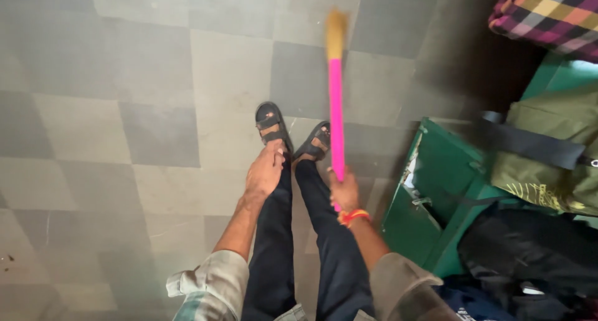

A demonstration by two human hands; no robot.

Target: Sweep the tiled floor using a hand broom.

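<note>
The head camera looks straight down past the person's own legs. The right hand (344,190) is clamped around the lower end of a long broom with a bright pink handle (336,118). The fist closes fully on the stick, and an orange and red thread band (352,217) circles the wrist just behind it. From the right hand the pink handle runs up and away across the picture, nearly straight, to a blurred tuft of straw-coloured bristles (336,33) at its far end, well apart from the hand and above the floor.

The left hand (264,171) holds nothing. Its fingers hang loosely together, slightly curled and pointing down, in front of the left leg. Both forearms come out of rolled-up pale checked shirt sleeves (208,287).

Beyond the two hands stand two feet in black strapped sandals (271,124) on a floor of grey and lighter grey square tiles (156,78). The legs wear dark blue trousers (330,246).

To the right of the right hand, near but not touching it, stands a green metal box (436,196). An olive-green fabric bag with a black strap (548,153) lies on top of it, farther right. A cloth checked in pink, yellow and purple (548,12) lies beyond the bag in the far corner, and dark clothing (523,252) is heaped on the near side of the box.
</note>
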